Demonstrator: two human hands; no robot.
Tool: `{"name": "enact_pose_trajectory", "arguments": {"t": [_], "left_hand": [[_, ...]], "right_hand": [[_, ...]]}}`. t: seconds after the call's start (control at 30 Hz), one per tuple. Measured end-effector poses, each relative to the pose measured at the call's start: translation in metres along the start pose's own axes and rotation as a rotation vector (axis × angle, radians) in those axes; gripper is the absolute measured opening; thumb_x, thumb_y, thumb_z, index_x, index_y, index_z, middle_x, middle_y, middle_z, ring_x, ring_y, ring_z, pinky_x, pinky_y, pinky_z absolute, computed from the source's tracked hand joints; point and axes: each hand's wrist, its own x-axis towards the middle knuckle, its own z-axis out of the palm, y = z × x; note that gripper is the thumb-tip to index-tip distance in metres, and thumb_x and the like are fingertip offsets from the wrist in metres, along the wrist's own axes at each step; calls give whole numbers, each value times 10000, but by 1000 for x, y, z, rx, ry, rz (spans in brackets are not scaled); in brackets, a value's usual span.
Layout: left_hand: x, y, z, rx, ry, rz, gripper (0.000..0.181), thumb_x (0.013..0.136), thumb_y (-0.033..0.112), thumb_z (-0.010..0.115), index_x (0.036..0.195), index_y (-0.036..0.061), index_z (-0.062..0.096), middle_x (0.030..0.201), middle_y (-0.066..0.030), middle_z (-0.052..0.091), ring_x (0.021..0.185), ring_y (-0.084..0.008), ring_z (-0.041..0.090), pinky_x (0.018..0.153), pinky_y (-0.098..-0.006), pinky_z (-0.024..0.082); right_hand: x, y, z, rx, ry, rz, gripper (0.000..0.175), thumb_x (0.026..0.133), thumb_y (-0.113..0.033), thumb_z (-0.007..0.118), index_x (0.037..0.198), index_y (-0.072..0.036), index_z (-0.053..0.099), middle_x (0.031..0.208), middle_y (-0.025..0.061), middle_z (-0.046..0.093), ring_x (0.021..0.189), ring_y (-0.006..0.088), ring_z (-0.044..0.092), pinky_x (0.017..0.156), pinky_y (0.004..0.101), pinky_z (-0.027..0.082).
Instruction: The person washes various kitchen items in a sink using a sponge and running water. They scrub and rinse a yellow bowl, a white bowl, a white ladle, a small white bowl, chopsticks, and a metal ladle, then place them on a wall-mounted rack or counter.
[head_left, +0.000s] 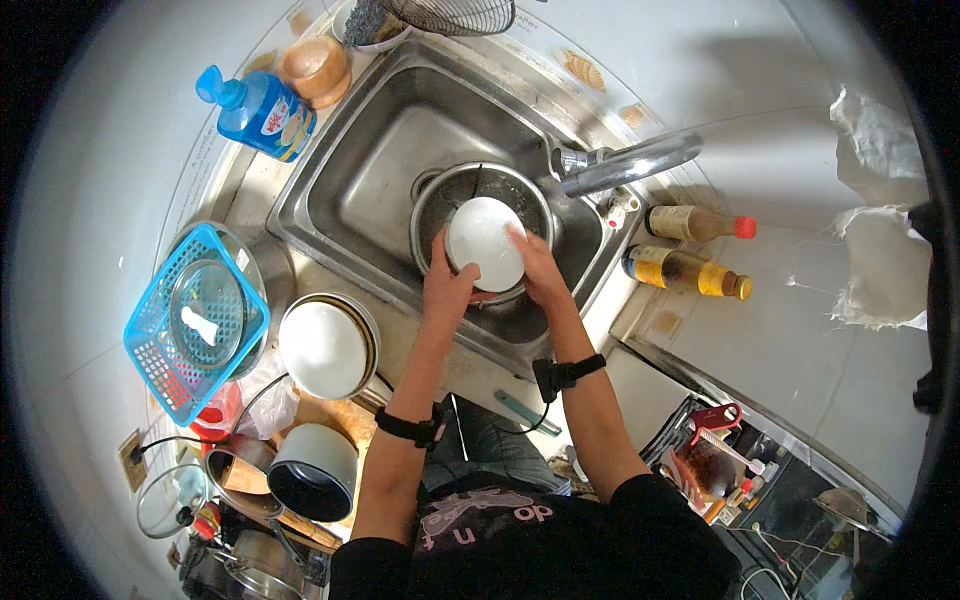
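A white bowl (487, 244) is held between both hands over a round metal basin (422, 225) that stands in the stainless steel sink (375, 135). My left hand (450, 281) grips the bowl's lower left rim, thumb on its surface. At the bowl's right side is my right hand (536, 259), its fingers on the rim and partly hidden. Part of the basin's dark interior shows above the bowl. The chrome faucet (630, 165) reaches in from the right, with its spout beside the basin.
Left of the sink stand a blue pump bottle (266, 112), a blue plastic basket (142, 326) and a stack of white bowls (324, 350). Two sauce bottles (694, 223) lie in view at right. A rice cooker inner pot (319, 457) is at lower left.
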Motion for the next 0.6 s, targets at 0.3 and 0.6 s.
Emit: {"name": "enact_pose_trajectory", "arguments": {"t": [0.3, 0.6], "left_hand": [[-9, -23, 4, 1545, -103, 906, 527, 848, 263, 707, 1337, 112, 577, 1247, -141, 636, 1197, -295, 593, 1163, -485, 282], [14, -25, 1, 1085, -43, 634, 397, 759, 133, 760, 1136, 50, 666, 1093, -131, 702, 1026, -293, 655, 903, -405, 490]], "right_hand": [[-7, 6, 1, 154, 44, 35, 411, 924, -217, 589, 1269, 7, 579, 1122, 116, 658, 977, 228, 637, 895, 353, 493], [0, -48, -27, -314, 229, -301, 554, 865, -398, 745, 1215, 18, 637, 926, 96, 695, 783, 153, 625, 713, 318, 521]]}}
